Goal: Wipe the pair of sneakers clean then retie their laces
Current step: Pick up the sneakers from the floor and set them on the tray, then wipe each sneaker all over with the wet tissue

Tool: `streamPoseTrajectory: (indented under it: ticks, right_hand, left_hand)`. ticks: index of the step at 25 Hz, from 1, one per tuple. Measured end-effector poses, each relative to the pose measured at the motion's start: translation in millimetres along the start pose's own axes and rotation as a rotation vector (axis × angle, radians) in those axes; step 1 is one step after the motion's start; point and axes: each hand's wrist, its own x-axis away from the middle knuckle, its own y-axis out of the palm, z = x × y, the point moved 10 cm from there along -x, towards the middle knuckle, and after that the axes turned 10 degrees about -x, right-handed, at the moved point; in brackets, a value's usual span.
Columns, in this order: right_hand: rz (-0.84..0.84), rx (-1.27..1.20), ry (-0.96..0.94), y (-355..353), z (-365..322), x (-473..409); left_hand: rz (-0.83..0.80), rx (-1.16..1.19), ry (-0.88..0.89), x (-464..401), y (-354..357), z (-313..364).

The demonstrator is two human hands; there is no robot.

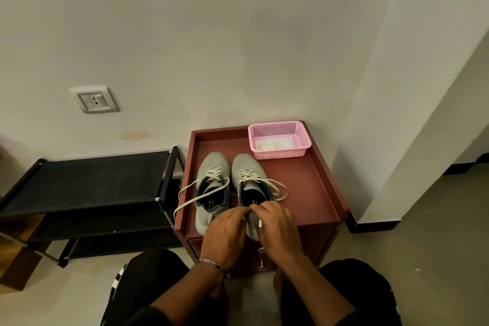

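Left hand [225,230] and right hand [277,227] pinch the right shoe's [250,185] lace [275,188]; a loose pull could undo the knot.

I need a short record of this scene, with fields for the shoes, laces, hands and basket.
shoes: left sneaker and right sneaker, side by side on red cabinet
laces: untied, loose
hands: left hand and right hand meet at right sneaker's heel, fingers curled
basket: pink basket behind the shoes, white cloth inside
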Motion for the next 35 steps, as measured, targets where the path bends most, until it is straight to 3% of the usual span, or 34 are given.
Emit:
streamPoseTrajectory:
  ticks: [3,11,15,19,23,27,35]
  right_hand:
    - [-0.004,-0.018,-0.014,-3.4,-7.9,2.8]
    - [-0.183,-0.343,0.159,5.2,-3.8,-15.5]
    - [0.048,-0.445,0.262,-46.4,21.0,-50.4]
    - [0.082,-0.232,0.353,-47.6,76.2,-150.4]
    - [-0.15,0.084,0.485,8.3,156.8,-241.5]
    - [-0.418,0.357,0.538,57.9,199.0,-266.2]
    - [-0.407,0.32,0.643,66.9,209.0,-273.6]
  left_hand:
    - [-0.068,0.118,-0.12,-5.0,9.4,-11.7]
    - [0.07,0.347,-0.188,-20.3,2.9,-26.6]
    - [0.143,0.425,-0.133,-49.9,-8.5,-16.0]
    - [0.176,0.476,-0.128,-66.7,-10.9,-10.5]
    - [0.161,0.437,-0.136,-75.0,-0.7,-17.4]
    - [0.153,0.377,-0.174,-80.1,7.9,-35.1]
    - [0.139,0.347,-0.193,-85.8,10.2,-36.3]
